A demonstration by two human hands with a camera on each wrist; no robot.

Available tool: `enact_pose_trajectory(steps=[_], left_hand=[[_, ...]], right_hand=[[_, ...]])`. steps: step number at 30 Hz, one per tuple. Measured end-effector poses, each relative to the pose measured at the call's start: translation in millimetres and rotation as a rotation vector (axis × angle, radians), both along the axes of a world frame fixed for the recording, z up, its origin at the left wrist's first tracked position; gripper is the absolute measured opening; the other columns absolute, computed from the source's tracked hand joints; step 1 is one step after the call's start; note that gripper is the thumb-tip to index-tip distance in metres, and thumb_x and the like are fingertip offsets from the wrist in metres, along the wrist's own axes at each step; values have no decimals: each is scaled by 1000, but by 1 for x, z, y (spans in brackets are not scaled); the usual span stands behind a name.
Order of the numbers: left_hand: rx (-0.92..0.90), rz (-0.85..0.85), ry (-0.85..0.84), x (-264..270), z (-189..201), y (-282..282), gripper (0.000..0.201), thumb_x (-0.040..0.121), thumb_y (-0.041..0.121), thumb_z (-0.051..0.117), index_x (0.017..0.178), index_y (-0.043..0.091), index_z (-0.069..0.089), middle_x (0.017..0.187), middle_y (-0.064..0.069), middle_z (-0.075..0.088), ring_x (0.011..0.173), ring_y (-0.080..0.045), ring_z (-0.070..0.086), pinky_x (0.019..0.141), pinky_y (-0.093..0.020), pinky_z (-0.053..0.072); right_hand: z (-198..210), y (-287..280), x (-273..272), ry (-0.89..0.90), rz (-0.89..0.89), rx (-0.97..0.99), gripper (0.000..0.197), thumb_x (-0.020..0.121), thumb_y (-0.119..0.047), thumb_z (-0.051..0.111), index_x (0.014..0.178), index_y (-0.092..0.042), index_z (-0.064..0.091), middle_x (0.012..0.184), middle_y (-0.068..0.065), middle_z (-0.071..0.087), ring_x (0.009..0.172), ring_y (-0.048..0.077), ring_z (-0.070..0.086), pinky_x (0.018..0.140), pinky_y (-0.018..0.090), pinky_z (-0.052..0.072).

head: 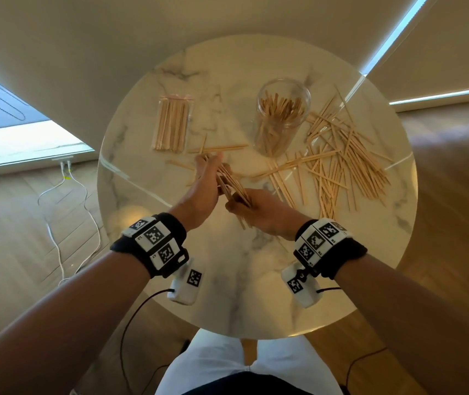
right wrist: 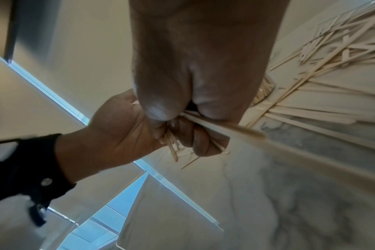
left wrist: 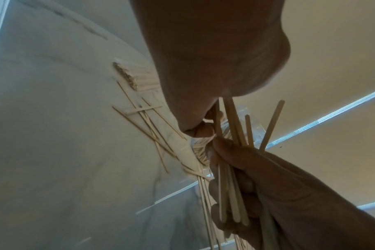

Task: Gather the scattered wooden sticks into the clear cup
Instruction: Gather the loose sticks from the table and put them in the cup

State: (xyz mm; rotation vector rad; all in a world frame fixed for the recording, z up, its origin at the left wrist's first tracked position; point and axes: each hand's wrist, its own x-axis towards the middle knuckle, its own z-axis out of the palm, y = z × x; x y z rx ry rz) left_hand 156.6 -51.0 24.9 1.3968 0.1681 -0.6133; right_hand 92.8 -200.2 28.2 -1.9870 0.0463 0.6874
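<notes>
Both hands hold one bundle of wooden sticks (head: pixel 232 187) above the middle of the round marble table (head: pixel 227 292). My left hand (head: pixel 206 173) curls its fingers (right wrist: pixel 183 135) round the bundle's far end. My right hand (head: pixel 246 208) grips the near end, with its fingers (left wrist: pixel 227 194) wrapped round the sticks (left wrist: pixel 232 189). The clear cup (head: pixel 282 115) stands upright beyond my hands, to the right, with several sticks in it. A big heap of scattered sticks (head: pixel 341 161) lies to the right of the cup. A few loose sticks (head: pixel 217 149) lie just past my left hand.
A clear packet of neatly stacked sticks (head: pixel 173 124) lies at the far left of the table. White cables (head: pixel 65 212) trail on the wooden floor to the left. My white-clad knees (head: pixel 244 366) sit at the table's near edge.
</notes>
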Motion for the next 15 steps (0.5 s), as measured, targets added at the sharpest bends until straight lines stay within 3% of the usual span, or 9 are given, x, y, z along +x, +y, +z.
enact_pose_trajectory(steps=[2,5,7,9,10,12,15], left_hand=[[11,-38,-131,0,4,6,44,89,61,57,109,28,35,102,-8,56,85,-23,59,81,-39,52],[60,-113,-305,1,7,9,58,82,57,69,123,30,38,108,-6,58,90,-23,65,81,-38,57],[180,-162,-403,2,5,8,44,86,52,69,119,30,49,100,4,62,85,-19,67,79,-41,59],[269,-169,-452,3,2,7,14,98,35,63,108,30,56,88,7,65,77,-16,67,77,-44,59],[278,-167,-459,3,1,8,4,102,24,59,103,28,57,83,6,65,74,-14,66,74,-41,59],[299,-170,-482,2,2,10,13,105,12,53,98,23,58,81,3,66,72,-9,66,70,-29,56],[352,-219,-502,1,2,14,12,106,15,51,98,18,59,85,3,69,75,-5,66,73,-19,53]], right_hand=[[-1,4,-1,5,41,-18,31,106,-35,51,86,-11,52,69,-3,48,61,11,45,63,30,41],[-2,10,-3,40,59,4,27,108,-37,44,89,-19,49,75,-1,52,63,12,49,64,31,45],[1,14,-4,71,47,2,30,109,-40,41,90,-21,52,81,-1,59,65,10,52,64,28,46],[2,15,-3,77,55,-29,42,108,-46,39,90,-15,59,82,3,66,62,9,53,65,27,47],[2,16,-2,72,68,-44,49,108,-49,38,90,-9,61,79,5,67,60,8,54,65,27,46],[1,17,-1,75,80,-64,56,107,-52,38,86,-5,58,68,1,62,56,8,50,66,28,43],[-2,19,0,94,42,-79,49,105,-55,42,76,-16,41,63,-2,44,56,13,39,65,35,37]])
